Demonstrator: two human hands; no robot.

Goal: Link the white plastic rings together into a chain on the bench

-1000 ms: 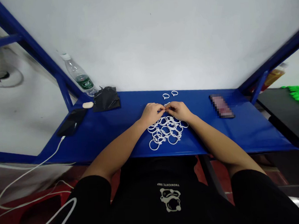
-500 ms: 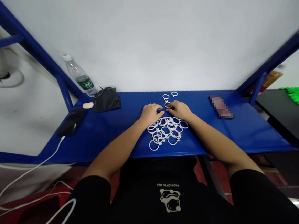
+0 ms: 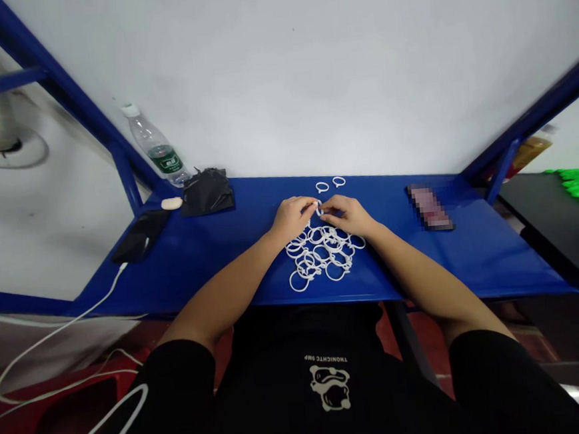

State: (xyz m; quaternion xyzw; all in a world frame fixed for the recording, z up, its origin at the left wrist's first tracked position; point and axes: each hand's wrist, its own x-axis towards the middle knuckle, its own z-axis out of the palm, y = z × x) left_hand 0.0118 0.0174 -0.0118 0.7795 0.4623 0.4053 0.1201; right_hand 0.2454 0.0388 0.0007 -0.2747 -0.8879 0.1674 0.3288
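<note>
White ring (image 3: 319, 211) sits mid-frame, pinched by the left hand (image 3: 294, 216); the right hand (image 3: 348, 215), fingers parted, adjoins it, contact unclear. Handling this ring seems underway, apparently calling for steady fingertips.

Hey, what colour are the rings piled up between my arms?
White; the rings show best in the head view.

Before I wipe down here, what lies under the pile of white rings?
The blue tabletop shows through and between the white rings, some of which overlap others. Anything directly beneath their bands, or where they overlap, is covered and cannot be seen.
</note>
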